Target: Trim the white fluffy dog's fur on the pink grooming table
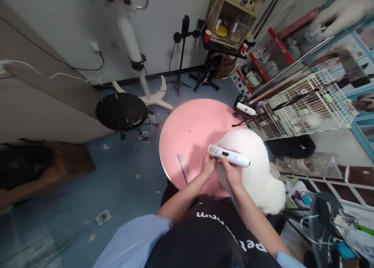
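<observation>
On the round pink table [187, 123] a white fluffy animal [254, 162], which looks like a dog, sits at the right side, its head and legs hard to make out from above. My right hand [233, 173] is closed around a white pet clipper [233, 157] with a dark display, its blade end pointing left. Just below that blade end, my left hand [208, 165] has its fingers pressed together beside the animal's fur; what they pinch is hidden. Left of my hands lies a metal comb [184, 168] with a purple spine.
A black strap [280, 106] stretches over the table's right edge near a white tube [246, 109]. A white wire cage [306, 104] stands at the right. Beyond the table are a black stool [121, 111] and a white stand [143, 84]. A cluttered dark tray [320, 213] is lower right.
</observation>
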Demonstrator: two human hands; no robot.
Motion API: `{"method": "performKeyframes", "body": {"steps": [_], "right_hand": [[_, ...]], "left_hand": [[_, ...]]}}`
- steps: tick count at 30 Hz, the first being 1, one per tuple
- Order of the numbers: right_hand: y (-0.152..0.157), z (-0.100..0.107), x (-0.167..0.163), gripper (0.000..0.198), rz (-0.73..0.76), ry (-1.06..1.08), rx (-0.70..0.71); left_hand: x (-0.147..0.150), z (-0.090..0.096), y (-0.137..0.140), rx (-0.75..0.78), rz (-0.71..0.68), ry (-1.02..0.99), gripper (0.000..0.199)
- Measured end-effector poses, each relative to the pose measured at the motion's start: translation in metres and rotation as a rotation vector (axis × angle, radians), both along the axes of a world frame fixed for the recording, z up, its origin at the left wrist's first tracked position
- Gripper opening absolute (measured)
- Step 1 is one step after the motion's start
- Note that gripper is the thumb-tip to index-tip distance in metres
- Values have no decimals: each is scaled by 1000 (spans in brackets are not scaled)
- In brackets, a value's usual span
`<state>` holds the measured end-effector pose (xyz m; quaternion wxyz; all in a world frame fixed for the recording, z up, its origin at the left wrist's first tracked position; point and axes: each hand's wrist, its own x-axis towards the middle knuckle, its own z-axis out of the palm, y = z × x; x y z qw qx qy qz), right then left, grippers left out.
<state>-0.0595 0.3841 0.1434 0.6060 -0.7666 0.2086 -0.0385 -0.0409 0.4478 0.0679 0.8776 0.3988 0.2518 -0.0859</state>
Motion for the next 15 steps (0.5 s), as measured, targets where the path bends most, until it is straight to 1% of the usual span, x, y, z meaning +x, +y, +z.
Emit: {"method": "performKeyframes", "body": {"steps": [2,6,10,13,15], "right_hand": [[1,0,-1,54,29,-40,-9],[5,-1,-3,47,29,-127,-46],[7,-4,-5,44,126,-139,-31],[7,-4,-6,40,102,-180,-72],[6,-4,-7,41,105,-181,-94]], "left_hand": [[-2,-2,0,18,19,-12,7],[-6,-12,-3,44,10,-70,14],[-8,-21,-5,74,7,-97,11],[-9,-22,-5,83,-35,-106,9],[-11,-21,-5,85,-41,-106,10]]}}
